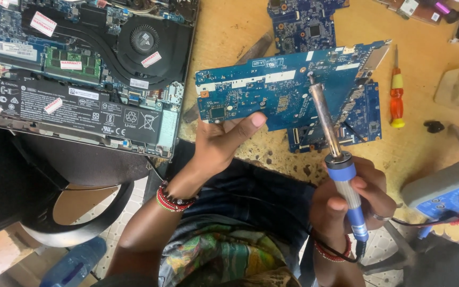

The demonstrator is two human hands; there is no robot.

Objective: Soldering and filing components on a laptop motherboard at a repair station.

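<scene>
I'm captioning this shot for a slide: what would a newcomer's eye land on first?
First, the blue circuit board held up at centre by the left hand, with the soldering iron in the right hand tipped against its upper edge. Next, the opened laptop at upper left, fan and battery exposed, and the red-and-yellow screwdriver on the wooden bench at right.

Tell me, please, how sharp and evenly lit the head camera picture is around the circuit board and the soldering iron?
Head view: the blue circuit board in the left hand is sharp under soft daylight; the soldering iron in the right hand is sharp too; the lower left corner lies dark.
</scene>
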